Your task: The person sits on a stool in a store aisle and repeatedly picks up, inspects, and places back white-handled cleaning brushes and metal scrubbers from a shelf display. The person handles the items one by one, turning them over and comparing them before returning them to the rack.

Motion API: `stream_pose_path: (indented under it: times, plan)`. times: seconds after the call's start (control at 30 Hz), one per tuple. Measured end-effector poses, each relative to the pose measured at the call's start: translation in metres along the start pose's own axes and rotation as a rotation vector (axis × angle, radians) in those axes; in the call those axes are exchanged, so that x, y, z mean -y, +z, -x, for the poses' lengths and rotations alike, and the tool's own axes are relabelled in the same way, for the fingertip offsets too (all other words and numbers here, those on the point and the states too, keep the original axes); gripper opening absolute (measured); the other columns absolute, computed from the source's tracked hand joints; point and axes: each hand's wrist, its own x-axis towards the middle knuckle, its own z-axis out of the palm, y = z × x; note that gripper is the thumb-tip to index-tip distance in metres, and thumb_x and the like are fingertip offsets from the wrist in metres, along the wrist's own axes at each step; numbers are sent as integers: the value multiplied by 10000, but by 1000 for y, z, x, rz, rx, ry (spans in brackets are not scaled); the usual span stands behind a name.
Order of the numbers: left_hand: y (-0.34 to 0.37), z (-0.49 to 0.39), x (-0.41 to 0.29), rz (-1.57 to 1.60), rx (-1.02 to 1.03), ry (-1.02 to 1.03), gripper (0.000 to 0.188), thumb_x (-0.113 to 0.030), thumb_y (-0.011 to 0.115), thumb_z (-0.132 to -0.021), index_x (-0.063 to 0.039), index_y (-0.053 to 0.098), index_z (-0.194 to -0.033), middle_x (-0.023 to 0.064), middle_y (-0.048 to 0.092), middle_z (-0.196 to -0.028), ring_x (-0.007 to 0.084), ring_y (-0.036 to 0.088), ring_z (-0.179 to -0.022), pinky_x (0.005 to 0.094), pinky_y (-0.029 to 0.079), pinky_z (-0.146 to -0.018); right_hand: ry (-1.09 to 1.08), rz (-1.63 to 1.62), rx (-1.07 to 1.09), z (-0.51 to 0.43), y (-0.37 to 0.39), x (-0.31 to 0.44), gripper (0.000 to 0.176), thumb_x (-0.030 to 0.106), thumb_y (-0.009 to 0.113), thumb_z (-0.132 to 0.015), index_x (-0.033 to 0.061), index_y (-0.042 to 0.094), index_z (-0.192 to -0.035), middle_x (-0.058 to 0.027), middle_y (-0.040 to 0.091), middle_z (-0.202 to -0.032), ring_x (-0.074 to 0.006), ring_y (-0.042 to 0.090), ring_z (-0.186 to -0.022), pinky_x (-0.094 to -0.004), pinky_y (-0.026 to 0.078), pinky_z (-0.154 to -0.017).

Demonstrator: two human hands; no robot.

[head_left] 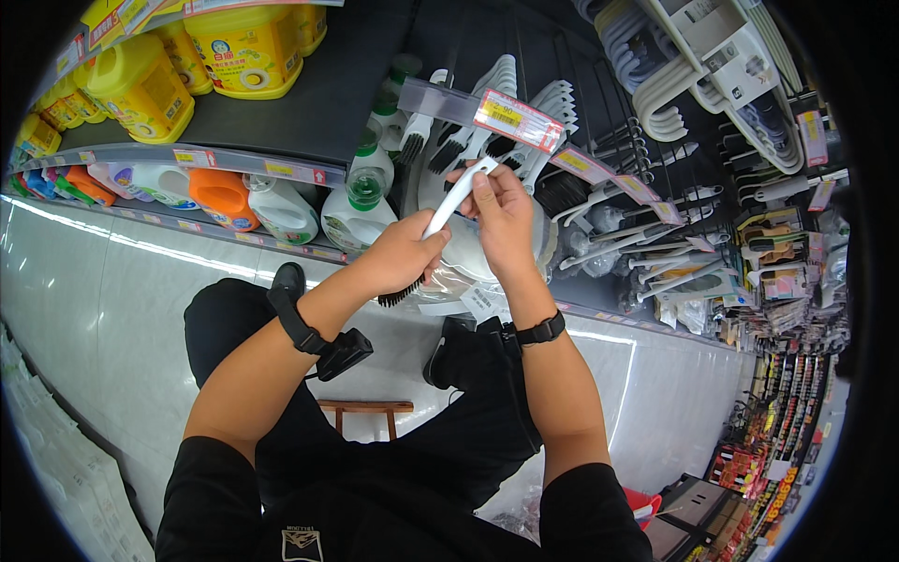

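Observation:
A white-handled brush with dark bristles (453, 198) slants between my two hands. My left hand (405, 253) is closed around its lower handle, with the bristles (402, 291) showing below the fingers. Near the handle's top end, by the hanging hole, my right hand (504, 214) pinches it between thumb and fingers. Just beyond, similar white brushes (460, 144) hang in rows on hooks behind a price tag (518, 119). Clear plastic packaging (456, 281) lies partly hidden beneath my hands.
Yellow detergent jugs (246, 53) stand on the upper left shelf, with laundry bottles (281, 209) below. White hangers (660, 105) and long-handled brushes (618, 242) hang at right. A wooden stool (365, 406) shows between my legs. A red basket (642, 507) is at lower right.

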Motion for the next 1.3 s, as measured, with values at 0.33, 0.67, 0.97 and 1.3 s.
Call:
stream_pose_path:
  times: [0.33, 0.67, 0.97, 1.3]
  plan:
    - [-7, -2, 0, -12, -144, 123, 246, -246, 588, -954, -25, 584, -1062, 72, 640, -875, 161, 643, -762, 302, 495, -708, -96, -142, -501, -17, -56, 4, 200, 226, 482, -1064, 65, 582, -1128, -36, 684, -950, -29, 447, -668, -201, 372, -590]
    - [-7, 0, -3, -19, -95, 85, 248, -247, 584, -943, -22, 591, -1048, 69, 637, -883, 164, 663, -762, 294, 493, -705, -192, 69, -580, -32, -85, -7, 113, 125, 580, -1005, 53, 575, -1093, 18, 583, -875, -33, 425, -682, -214, 336, -595]
    - [-9, -1, -5, -80, -46, 57, 209, -213, 529, -989, -50, 570, -1113, 59, 654, -984, 129, 636, -826, 254, 486, -721, -261, 158, -599, -35, -94, -8, 154, 59, 627, -953, 18, 557, -1084, -24, 612, -922, -72, 525, -753, -211, 421, -676]
    - [-9, -1, -3, -85, -54, 60, 217, -205, 535, -980, -44, 569, -1121, 63, 657, -987, 132, 639, -814, 253, 492, -722, -313, 180, -542, -33, -93, -4, 196, 64, 638, -949, 2, 620, -1135, -28, 660, -902, -67, 564, -740, -215, 459, -697]
